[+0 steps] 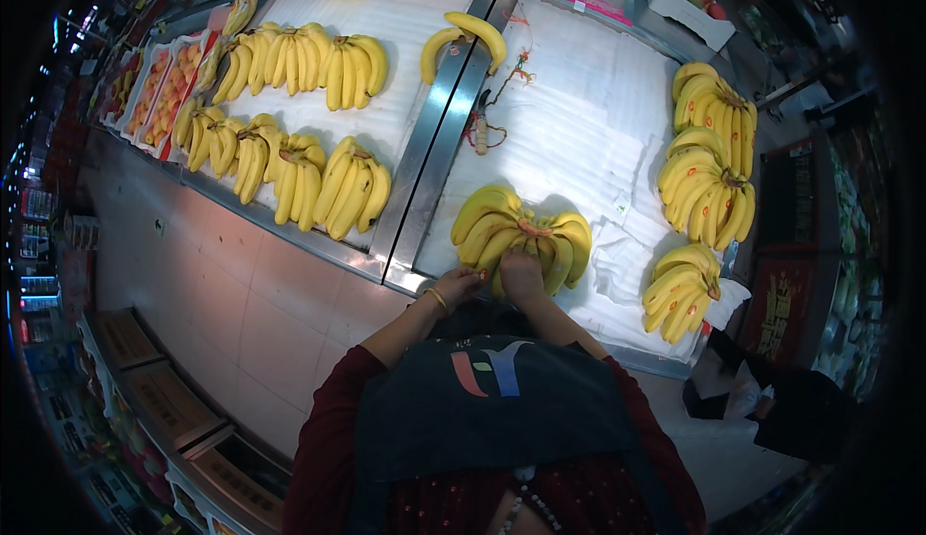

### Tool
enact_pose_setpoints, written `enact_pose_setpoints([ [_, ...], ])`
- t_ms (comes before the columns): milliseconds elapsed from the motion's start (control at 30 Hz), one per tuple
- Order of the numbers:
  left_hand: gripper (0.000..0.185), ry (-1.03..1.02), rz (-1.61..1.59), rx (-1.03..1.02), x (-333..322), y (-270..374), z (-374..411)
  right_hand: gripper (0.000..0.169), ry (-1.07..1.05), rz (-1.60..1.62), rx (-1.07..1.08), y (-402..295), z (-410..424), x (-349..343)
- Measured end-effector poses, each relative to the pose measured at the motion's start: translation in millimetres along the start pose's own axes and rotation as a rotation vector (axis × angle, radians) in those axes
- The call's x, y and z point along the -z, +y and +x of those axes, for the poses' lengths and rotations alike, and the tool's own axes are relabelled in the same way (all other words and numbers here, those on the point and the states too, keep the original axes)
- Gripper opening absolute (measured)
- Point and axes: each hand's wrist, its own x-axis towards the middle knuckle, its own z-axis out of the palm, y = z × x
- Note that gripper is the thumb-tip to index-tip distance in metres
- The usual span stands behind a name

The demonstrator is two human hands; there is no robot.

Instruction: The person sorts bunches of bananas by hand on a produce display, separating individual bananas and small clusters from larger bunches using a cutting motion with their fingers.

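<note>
A large bunch of yellow bananas (pixel 492 224) lies near the front edge of a display stand lined with white foam sheet. My right hand (pixel 521 271) is at the front middle of the bunch, against the lower bananas, its fingers partly hidden. Beside the bunch's lower left is my left hand (pixel 461 285), wearing a yellow bracelet, its fingertips pinched on a small red sticker (pixel 482 274). A knife with a pale handle (pixel 481 135) and coloured string lie on the foam behind the bunch. Two loose bananas (pixel 483 30) rest over the metal divider.
Rows of banana bunches (pixel 353 188) fill the left section. Stickered bunches (pixel 705 191) line the right edge. Boxes of peach-like fruit (pixel 173 90) stand far left, and a white crate (pixel 684 7) of fruit is at the back right. A metal divider (pixel 434 151) separates the sections.
</note>
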Motion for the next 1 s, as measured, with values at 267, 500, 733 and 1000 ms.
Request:
enact_pose_setpoints([
  [267,0.017,0.0,-0.012,0.006,0.6,0.8,-0.4,0.005,0.047,0.506,-0.185,10.1,-9.4,-3.1],
  [500,0.019,-0.002,-0.008,0.016,-0.5,2.8,-1.5,0.006,0.126,0.585,-0.138,16.3,-13.4,4.0],
  [733,0.018,-0.01,-0.008,-0.002,-0.1,1.9,-1.3,0.007,0.016,0.287,-0.13,6.9,-9.9,-3.1],
  [1000,0.018,-0.008,0.007,-0.003,2.9,-3.1,0.8,0.008,0.004,-0.127,0.093,1.3,-0.3,2.8],
])
